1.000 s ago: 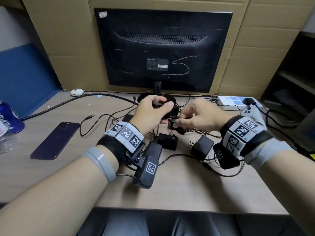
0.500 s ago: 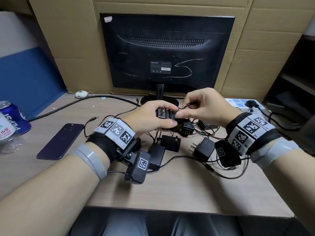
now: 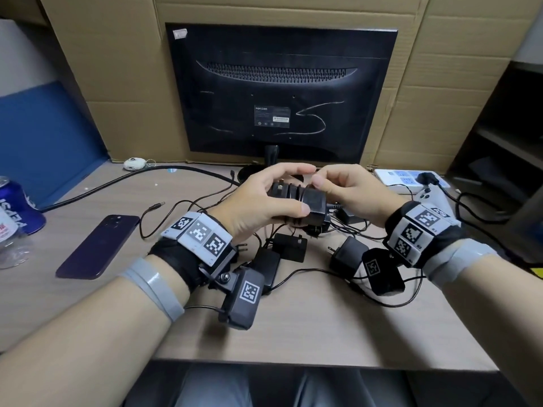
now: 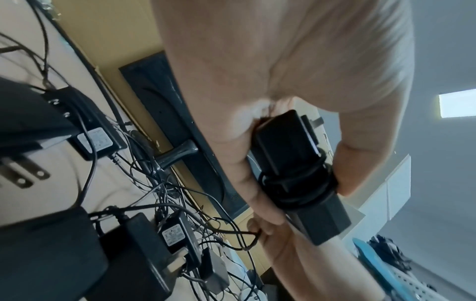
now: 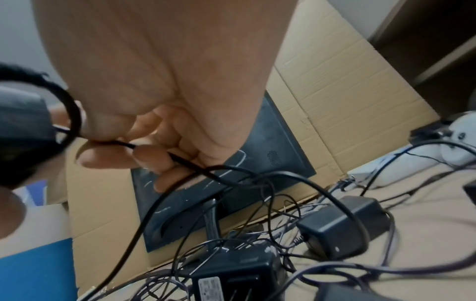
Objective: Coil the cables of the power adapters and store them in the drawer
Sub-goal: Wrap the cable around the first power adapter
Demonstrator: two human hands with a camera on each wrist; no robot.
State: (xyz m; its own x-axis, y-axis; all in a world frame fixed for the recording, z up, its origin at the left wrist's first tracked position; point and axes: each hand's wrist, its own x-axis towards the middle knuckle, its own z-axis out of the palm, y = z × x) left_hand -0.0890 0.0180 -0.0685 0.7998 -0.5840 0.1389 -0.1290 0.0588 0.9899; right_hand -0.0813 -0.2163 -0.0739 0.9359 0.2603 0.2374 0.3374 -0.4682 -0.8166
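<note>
My left hand point(image 3: 264, 201) grips a black power adapter point(image 3: 311, 204) above the desk, thumb on the near side and fingers over the top. Several turns of its thin black cable point(image 4: 296, 183) are wound round the adapter's point(image 4: 288, 146) middle. My right hand point(image 3: 349, 189) is just right of it and pinches the free length of cable point(image 5: 128, 145) between thumb and fingers. The cable runs down into the tangle on the desk. No drawer is in view.
Three more black adapters point(image 3: 289, 246) point(image 3: 348, 257) point(image 3: 267, 268) lie below my hands amid tangled cables. A monitor point(image 3: 279, 92) stands behind, a phone point(image 3: 98, 246) and a can point(image 3: 17, 204) lie at the left, and a white power strip point(image 3: 408, 177) at the right.
My right hand has come down from above the adapter to its right side, bringing the cable round it. My left hand keeps its hold on the adapter.
</note>
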